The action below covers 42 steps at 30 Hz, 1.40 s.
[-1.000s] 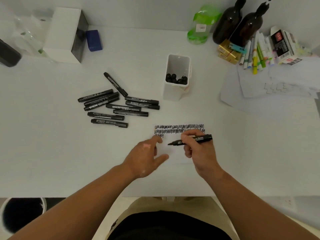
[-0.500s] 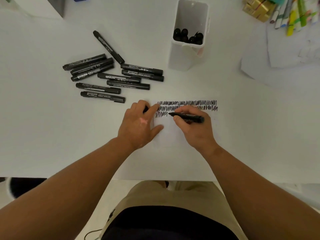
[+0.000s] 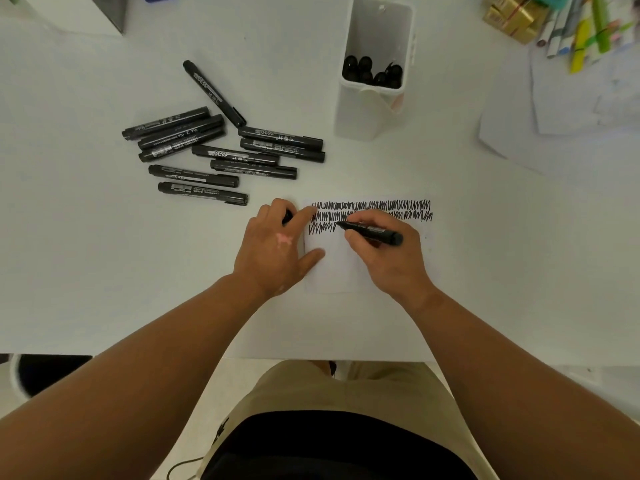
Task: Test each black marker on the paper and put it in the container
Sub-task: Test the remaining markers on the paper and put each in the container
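My right hand [image 3: 388, 261] grips an uncapped black marker [image 3: 374, 233]; its tip touches the white paper [image 3: 332, 271] at the third row of black scribbles [image 3: 374, 211]. My left hand [image 3: 277, 247] rests on the paper's left edge with the forefinger stretched onto the sheet. A small black piece, probably the cap [image 3: 287, 216], shows under its curled fingers. Several capped black markers [image 3: 221, 154] lie loose on the table to the upper left. The white container [image 3: 356, 116] stands behind the paper with several markers [image 3: 372, 72] inside.
Loose white sheets [image 3: 554, 126] lie at the right, with coloured pens [image 3: 585, 36] and gold boxes [image 3: 509, 15] behind them. A white box [image 3: 69, 15] sits at the far left corner. The table's front edge [image 3: 311, 356] runs close to my lap.
My right hand lowered the marker's tip onto the paper and started the third scribble row. My left hand moved onto the paper's left edge. The camera came closer to the table.
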Each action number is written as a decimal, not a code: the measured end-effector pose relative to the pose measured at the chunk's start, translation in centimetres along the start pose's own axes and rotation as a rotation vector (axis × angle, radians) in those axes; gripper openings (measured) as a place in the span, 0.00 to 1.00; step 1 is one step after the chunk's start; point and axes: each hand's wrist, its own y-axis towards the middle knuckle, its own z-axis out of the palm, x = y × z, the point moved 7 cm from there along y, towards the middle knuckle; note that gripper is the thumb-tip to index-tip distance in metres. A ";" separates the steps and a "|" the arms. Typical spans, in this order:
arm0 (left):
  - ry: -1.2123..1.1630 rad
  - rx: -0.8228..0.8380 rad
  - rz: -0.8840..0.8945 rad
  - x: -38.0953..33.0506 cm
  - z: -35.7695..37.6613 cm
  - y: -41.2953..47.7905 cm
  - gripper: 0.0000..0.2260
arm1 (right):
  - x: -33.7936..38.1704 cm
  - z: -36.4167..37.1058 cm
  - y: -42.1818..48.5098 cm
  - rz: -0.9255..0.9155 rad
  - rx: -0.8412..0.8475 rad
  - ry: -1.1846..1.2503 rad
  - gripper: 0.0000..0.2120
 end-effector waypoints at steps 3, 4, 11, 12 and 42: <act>0.004 0.000 -0.003 0.1 0.0 0.0 0.31 | -0.1 0.1 0.0 0.018 0.010 -0.014 0.07; 0.006 0.001 -0.005 0.1 0.1 0.0 0.32 | -0.2 0.1 0.0 0.023 0.015 -0.023 0.07; -0.001 -0.004 -0.006 0.1 0.1 0.0 0.32 | 0.0 -0.1 0.0 0.011 0.003 -0.044 0.07; -0.001 -0.005 -0.006 0.1 0.1 0.0 0.32 | 0.0 -0.1 0.0 0.010 -0.002 -0.048 0.07; -1.128 0.139 -0.491 -1.5 -10.2 -7.5 0.10 | 13.9 -3.3 -5.5 0.198 0.151 0.336 0.03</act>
